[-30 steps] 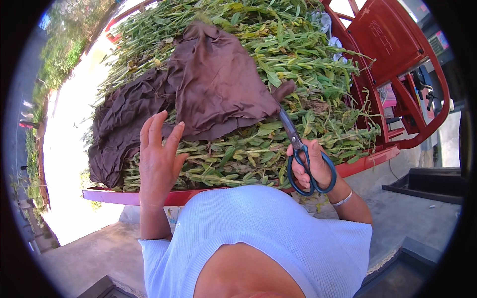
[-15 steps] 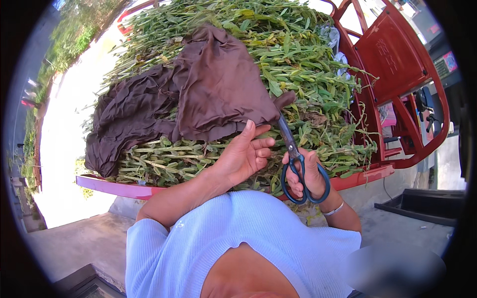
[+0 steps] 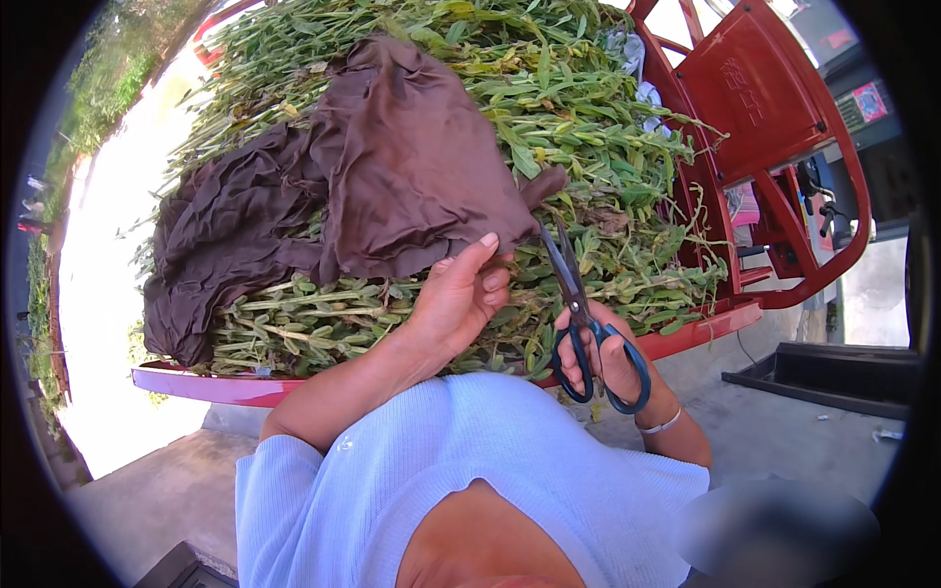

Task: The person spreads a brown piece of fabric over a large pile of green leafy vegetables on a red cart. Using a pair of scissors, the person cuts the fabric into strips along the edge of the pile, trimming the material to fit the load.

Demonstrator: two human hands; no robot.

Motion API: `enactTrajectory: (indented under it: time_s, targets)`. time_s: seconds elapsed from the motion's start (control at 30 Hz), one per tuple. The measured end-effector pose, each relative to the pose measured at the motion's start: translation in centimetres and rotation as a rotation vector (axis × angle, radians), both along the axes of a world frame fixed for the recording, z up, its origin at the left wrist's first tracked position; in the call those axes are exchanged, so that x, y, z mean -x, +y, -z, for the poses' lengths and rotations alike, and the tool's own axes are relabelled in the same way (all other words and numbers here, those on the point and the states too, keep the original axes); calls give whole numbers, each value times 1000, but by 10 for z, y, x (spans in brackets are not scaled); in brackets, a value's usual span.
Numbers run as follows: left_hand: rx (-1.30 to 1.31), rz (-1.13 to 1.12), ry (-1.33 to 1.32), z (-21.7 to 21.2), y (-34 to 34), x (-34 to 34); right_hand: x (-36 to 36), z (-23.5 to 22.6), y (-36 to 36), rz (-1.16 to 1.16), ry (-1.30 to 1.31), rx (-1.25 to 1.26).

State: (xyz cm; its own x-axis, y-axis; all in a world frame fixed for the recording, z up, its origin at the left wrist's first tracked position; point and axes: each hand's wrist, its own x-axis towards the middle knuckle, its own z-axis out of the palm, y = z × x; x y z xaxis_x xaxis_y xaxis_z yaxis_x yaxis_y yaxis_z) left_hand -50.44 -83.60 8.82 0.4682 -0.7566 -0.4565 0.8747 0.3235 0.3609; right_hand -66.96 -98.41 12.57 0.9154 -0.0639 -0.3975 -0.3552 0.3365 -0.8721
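A wrinkled dark brown cloth (image 3: 417, 167) lies spread over a pile of cut green plants (image 3: 578, 157). My left hand (image 3: 459, 299) pinches the cloth's near edge, thumb on top and fingers curled beneath. In my right hand (image 3: 613, 358) are scissors (image 3: 576, 312) with dark blue handle loops. Their blades are parted and point away from me, tips beside the cloth's right corner. A narrow strip of the same brown cloth (image 3: 545, 184) sticks out just beyond the tips. Whether a blade touches the fabric I cannot tell.
The plants fill the bed of a red cart, whose near rim (image 3: 225, 385) runs in front of me. A red metal seat back and frame (image 3: 755, 98) rise at the right. On the concrete floor at right sits a black tray-like object (image 3: 823, 387).
The scissor blades have parted from nearly closed. My left fingers have curled in and taken hold of the cloth's edge. The whole view has shifted slightly.
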Motion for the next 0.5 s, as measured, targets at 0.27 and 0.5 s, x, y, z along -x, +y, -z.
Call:
enactTrajectory:
  time_s: [0.27, 0.5]
  targets:
    - [58, -42, -181, 6, -1, 5, 25, -17, 10, -144, 104, 84]
    - [-132, -110, -395, 14, -1, 11, 2, -13, 16, -149, 70, 225]
